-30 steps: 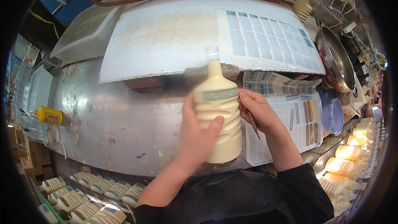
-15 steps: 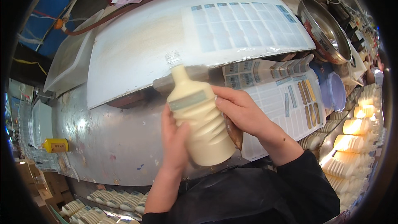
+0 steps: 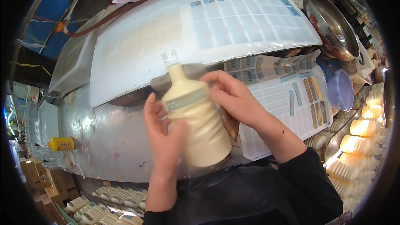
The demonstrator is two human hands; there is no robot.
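Observation:
A cream-coloured ribbed bottle (image 3: 198,121) with a clear threaded neck leans away from me in the middle of the view. Across its upper body runs a grey-green label strip (image 3: 187,100). My right hand (image 3: 229,96) grips the bottle's right shoulder, its fingers curled over the edge by the strip's end. At the left side is my left hand (image 3: 162,129), fingers loosely spread and lifted off the bottle, thumb blurred in front of the ribs. Behind the bottle shows part of a brown pointed piece (image 3: 230,125); what supports the base is hidden.
A raised white board (image 3: 137,46) with a label sheet (image 3: 246,25) spans the far side. Right of the bottle lie more label sheets (image 3: 279,129), a purple basin (image 3: 339,89) and a metal pan (image 3: 333,21). A yellow bottle (image 3: 61,143) lies left; rows of cream bottles (image 3: 352,146) line the right edge.
My left fingers have come away from the bottle's side and spread. My right hand has shifted up and left along its shoulder. The bottle has moved slightly left.

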